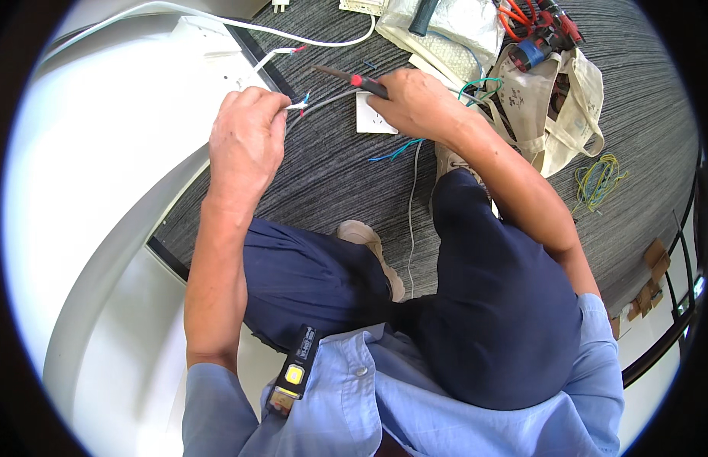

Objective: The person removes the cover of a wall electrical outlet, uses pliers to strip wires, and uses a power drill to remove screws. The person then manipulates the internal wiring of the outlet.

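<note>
My left hand is closed, pinching a white cable whose stripped end shows short red and blue wires. My right hand is wrapped around the handle of a screwdriver, red and black with a dark shaft that points left toward the cable end. The tip does not touch the cable. Below the right hand lies a white wall socket, partly covered by that hand. A grey cable runs between the two hands. Blue and green wires stick out below the socket.
Another white cable with red ends lies past the left hand. Farther right are a canvas tool bag, a power tool and a coil of yellow-green wire. Bubble wrap lies at the back. A white panel fills the left.
</note>
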